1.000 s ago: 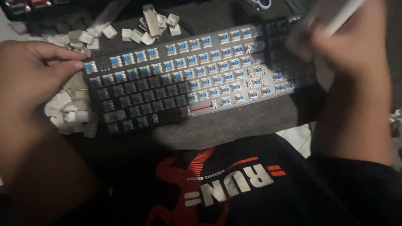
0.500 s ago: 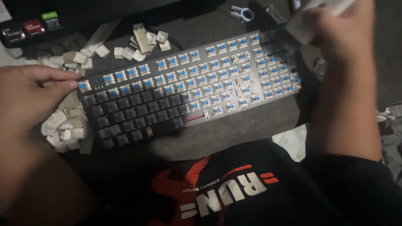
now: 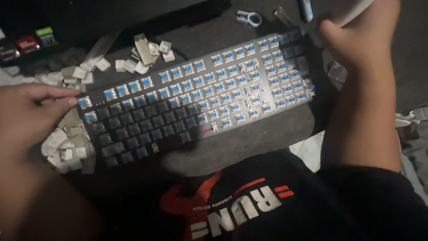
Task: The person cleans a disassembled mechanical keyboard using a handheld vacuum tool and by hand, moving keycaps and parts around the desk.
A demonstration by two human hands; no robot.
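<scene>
A mechanical keyboard point(image 3: 196, 100) with its keycaps stripped off lies slanted across the dark surface point(image 3: 249, 143), its left end nearer the person and its right end farther away; rows of blue switch stems show over most of it, while the near-left part sits in shadow. The left hand point(image 3: 31, 114) rests at the keyboard's left end, palm down and loosely open, with the fingertips point(image 3: 71, 101) touching the far-left corner of the frame and nothing held in it. The right hand point(image 3: 361, 38) is raised over the keyboard's far-right corner, curled shut around a pale, flat object point(image 3: 352, 15) that runs out of the top edge (it is too blurred to name with any certainty). Loose grey-white keycaps point(image 3: 67, 143) are heaped just beside the keyboard's left end, partly under the left hand, and a second scatter of keycaps point(image 3: 142, 53) lies just beyond the far edge of the keyboard. A small wire-loop keycap puller point(image 3: 248, 18) lies on the surface farther back, well apart from both hands. At the far left, small red and green items point(image 3: 35, 40) stand in the dark. The person's black shirt with orange and white print point(image 3: 236, 209) fills the near edge.
</scene>
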